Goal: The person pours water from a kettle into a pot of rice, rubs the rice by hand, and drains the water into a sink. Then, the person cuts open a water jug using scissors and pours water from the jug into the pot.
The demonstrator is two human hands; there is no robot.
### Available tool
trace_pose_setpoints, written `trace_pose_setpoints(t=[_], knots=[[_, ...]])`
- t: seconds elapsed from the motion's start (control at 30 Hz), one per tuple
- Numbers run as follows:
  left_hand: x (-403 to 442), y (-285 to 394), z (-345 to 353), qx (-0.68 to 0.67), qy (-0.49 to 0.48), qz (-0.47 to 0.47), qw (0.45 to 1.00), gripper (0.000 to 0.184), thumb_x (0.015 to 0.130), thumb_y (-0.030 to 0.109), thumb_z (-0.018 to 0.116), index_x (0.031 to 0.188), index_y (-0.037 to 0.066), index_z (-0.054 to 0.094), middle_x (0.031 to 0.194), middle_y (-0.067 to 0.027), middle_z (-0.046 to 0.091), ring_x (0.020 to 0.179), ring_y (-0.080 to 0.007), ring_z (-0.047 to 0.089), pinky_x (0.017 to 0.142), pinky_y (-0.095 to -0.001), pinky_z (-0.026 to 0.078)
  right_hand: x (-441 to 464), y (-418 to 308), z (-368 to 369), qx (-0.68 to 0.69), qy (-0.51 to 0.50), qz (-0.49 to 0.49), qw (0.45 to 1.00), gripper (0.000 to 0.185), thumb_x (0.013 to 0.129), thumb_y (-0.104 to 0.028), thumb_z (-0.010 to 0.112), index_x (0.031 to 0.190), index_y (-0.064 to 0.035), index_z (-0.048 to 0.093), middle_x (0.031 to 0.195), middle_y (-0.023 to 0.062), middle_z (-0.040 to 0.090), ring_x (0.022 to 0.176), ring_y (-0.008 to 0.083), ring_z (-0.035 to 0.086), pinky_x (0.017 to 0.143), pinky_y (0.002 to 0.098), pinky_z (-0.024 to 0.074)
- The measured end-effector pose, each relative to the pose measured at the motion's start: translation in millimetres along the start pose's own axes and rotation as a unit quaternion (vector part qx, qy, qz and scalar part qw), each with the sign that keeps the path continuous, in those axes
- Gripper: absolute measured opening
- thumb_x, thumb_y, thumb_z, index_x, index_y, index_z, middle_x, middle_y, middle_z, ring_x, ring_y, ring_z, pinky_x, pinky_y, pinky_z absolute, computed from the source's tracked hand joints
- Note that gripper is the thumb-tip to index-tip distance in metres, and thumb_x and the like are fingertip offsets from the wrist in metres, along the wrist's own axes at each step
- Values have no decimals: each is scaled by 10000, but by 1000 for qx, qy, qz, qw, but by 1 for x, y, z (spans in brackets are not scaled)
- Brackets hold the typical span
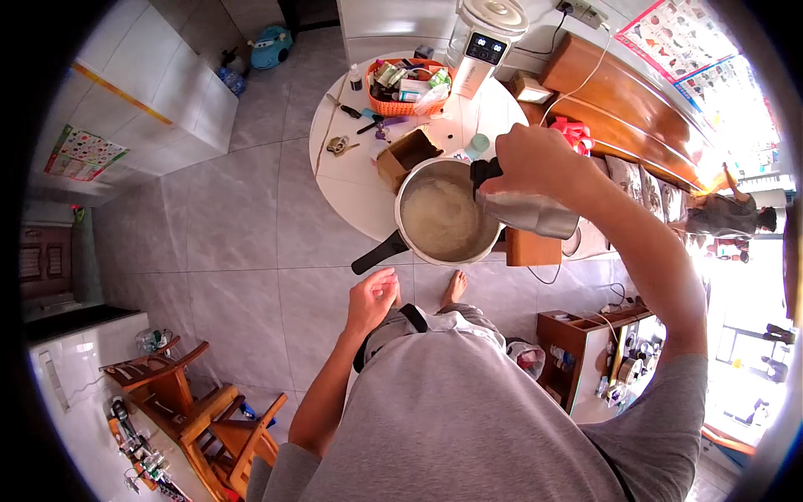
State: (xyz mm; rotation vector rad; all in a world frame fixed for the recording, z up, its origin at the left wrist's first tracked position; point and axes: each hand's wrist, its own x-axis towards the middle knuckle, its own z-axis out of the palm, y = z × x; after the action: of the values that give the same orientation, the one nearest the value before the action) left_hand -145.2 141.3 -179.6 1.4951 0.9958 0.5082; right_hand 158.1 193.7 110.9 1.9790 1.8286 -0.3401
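Right hand (535, 159) wraps the black handle (483, 176) of a silver metal jug (539, 217) | tipped at the round silver metal pot's (400, 214) edge | looks rigid, probably slick: handle's best | left hand (375, 294) loosely curled, empty

The bent right arm (651, 236) reaches forward, right grip (537, 161) clenched; the left grip (373, 295) lowered, loosely curled.

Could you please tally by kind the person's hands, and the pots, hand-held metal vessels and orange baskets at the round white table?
Left hand and right hand: 2
Round silver metal pot: 1
Silver metal vessel with black handle: 1
Orange plastic basket: 1
Total: 5
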Motion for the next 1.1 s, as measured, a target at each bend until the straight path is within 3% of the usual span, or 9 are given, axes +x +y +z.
trace_pose_setpoints(t=[0.43, 0.5, 0.57, 0.73, 0.83, 0.9, 0.97, 1.03, 1.1], knots=[[-1, 15, 2, 35, -26, -7, 999, 326, 887, 156, 659, 1195, 51, 641, 1058, -84, 720, 933, -170, 694, 803, -296, 539, 7, 43, 82, 135, 37, 66, 988, 608, 738, -552, 726, 863, 43, 703, 853, 242, 671, 829, 360, 671, 707, 429, 543], [-1, 16, 3, 34, -42, 0, 999, 325, 889, 153, 660, 1194, 43, 640, 1055, -96, 719, 928, -170, 695, 794, -292, 543, -3, 68, 131, 270, 137, 53, 952, 545, 744, -468, 750, 950, 33, 699, 777, 223, 684, 752, 331, 695, 643, 402, 544], [0, 13, 5, 34, -48, -3, 998, 328, 885, 143, 666, 1192, 29, 637, 1048, -112, 718, 916, -167, 696, 784, -291, 546, -51, 62, 124, 352, 104, 141, 919, 433, 752, -405, 780, 875, 4, 706, 580, 158, 599, 523, 251, 595, 554, 362, 479], [9, 5, 13, 34, -118, -3, 992, 333, 885, 109, 660, 1194, -10, 624, 1024, -121, 717, 898, -159, 686, 787, -282, 535, -148, 55, 274, 655, 197, 268, 679, 206, 792, -206, 800, 871, -41, 706, 668, -58, 590, 634, 42, 506, 568, 264, 428], [18, 0, 21, 66, -170, -3, 983, 341, 879, 95, 653, 1198, -21, 621, 1015, -133, 713, 891, -160, 680, 783, -282, 531, -198, 16, 378, 693, 218, 349, 592, 233, 825, -252, 778, 928, -56, 708, 756, -30, 632, 702, 60, 547, 592, 271, 460], [24, 6, 31, 88, -209, -12, 974, 345, 875, 96, 653, 1198, -22, 621, 1014, -136, 714, 889, -164, 681, 783, -283, 531, -225, -5, 347, 753, 154, 471, 434, 247, 834, -283, 771, 968, -89, 697, 782, -23, 644, 713, 85, 586, 592, 294, 497], [21, 12, 38, 113, -234, -31, 965, 349, 872, 97, 653, 1199, -23, 622, 1014, -138, 714, 888, -167, 681, 782, -285, 531, -246, -24, 407, 761, 141, 504, 385, 255, 851, -286, 756, 1018, -118, 662, 857, -14, 657, 722, 141, 624, 583, 328, 522], [20, 16, 53, 129, -265, -27, 955, 354, 864, 100, 655, 1195, -24, 624, 1014, -143, 714, 883, -176, 684, 784, -292, 535, -263, -41, 454, 768, 266, 561, 160, 225, 870, -269, 736, 1033, -152, 635, 918, -17, 655, 749, 180, 637, 591, 417, 531], [18, 20, 65, 139, -286, -27, 948, 358, 861, 99, 656, 1196, -23, 623, 1016, -143, 714, 881, -182, 686, 782, -299, 536, -284, -39, 507, 756, 279, 584, 94, 250, 878, -239, 725, 1093, -195, 604, 1013, -20, 644, 833, 213, 640, 624, 507, 525]])
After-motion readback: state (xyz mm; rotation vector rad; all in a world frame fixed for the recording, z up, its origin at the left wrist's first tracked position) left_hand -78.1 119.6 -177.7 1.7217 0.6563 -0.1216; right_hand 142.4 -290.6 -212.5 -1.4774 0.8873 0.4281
